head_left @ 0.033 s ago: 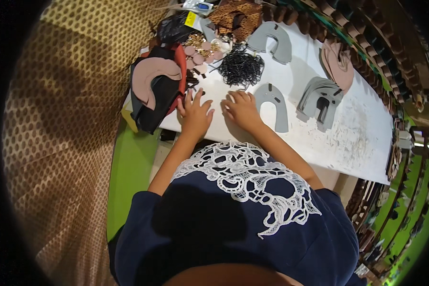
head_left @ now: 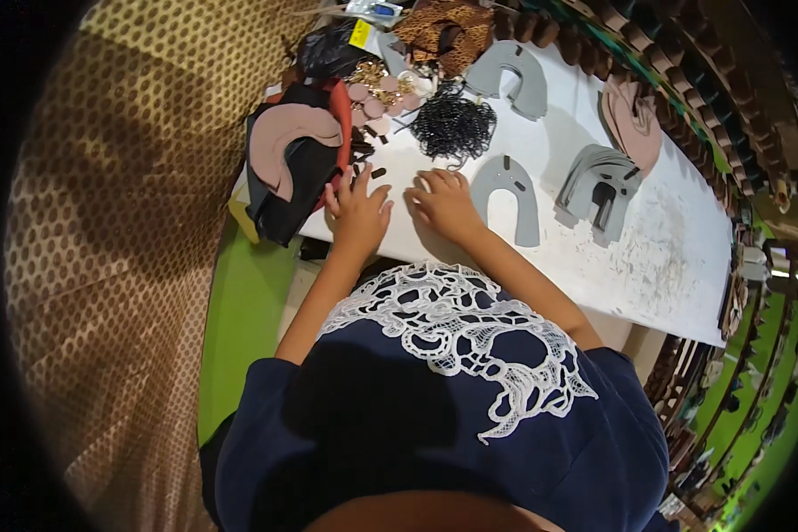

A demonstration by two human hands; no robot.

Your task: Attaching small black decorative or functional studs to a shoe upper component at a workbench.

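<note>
Left hand and right hand lie apart over the white surface, fingers loosely spread, nothing visibly held. The flat grey arch-shaped piece sits at the right hand's three o'clock; the small dark strip, at the left hand's one o'clock, probably wants a fingertip pinch.

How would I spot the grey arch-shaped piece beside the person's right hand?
On the big white table, look just right of the person's bare right hand. A flat grey arch-shaped piece lies there, its opening facing the person. It's nearer the hand than the thick grey arch-shaped stack to its right or the other grey arch farther away.
</note>
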